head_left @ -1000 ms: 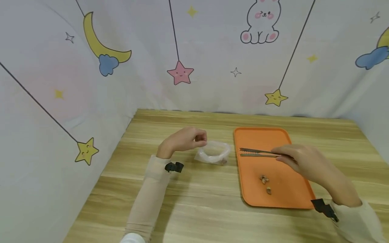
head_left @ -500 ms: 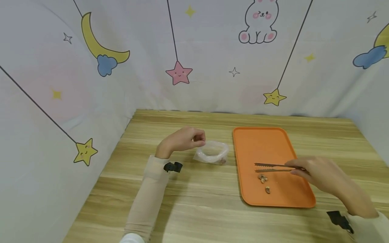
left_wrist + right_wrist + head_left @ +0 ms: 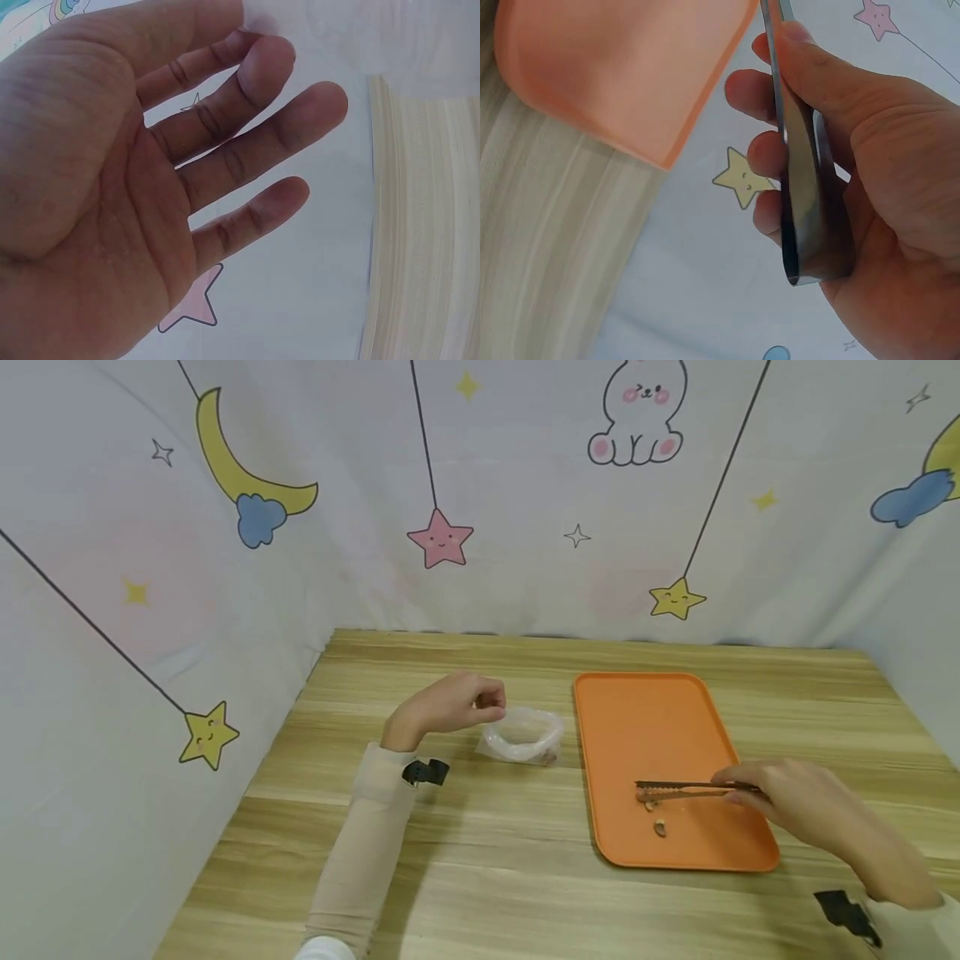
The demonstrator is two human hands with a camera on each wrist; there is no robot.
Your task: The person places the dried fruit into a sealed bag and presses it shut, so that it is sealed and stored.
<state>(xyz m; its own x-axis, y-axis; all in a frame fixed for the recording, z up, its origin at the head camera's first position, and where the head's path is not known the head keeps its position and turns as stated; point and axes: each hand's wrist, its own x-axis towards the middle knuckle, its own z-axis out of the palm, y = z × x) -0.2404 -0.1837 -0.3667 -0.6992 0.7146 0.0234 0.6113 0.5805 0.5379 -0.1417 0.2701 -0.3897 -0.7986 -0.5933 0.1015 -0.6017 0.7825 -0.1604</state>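
Observation:
My left hand point(image 3: 450, 703) pinches the rim of a clear plastic bag point(image 3: 491, 747) between thumb and forefinger; the other fingers point(image 3: 262, 135) are spread loosely. The bag stands on the table with its mouth held wide, and something small and brown shows at its lower right corner. My right hand point(image 3: 787, 793) grips metal tongs point(image 3: 802, 187) by the bent end. The tips of the tongs lie over small brown nut-like pieces point(image 3: 650, 807) on an orange tray point(image 3: 645, 718), partly hiding them. Another brown piece point(image 3: 660, 828) lies just nearer on the tray.
The wood-grain table point(image 3: 480, 860) carries the bag left of the tray. A white curtain point(image 3: 525, 593) with printed stars and a rabbit hangs behind the table and along its sides.
My right hand has brought the tongs nearer and to the right, down to the brown pieces, and their arms have drawn closer together. My left hand stays at the bag.

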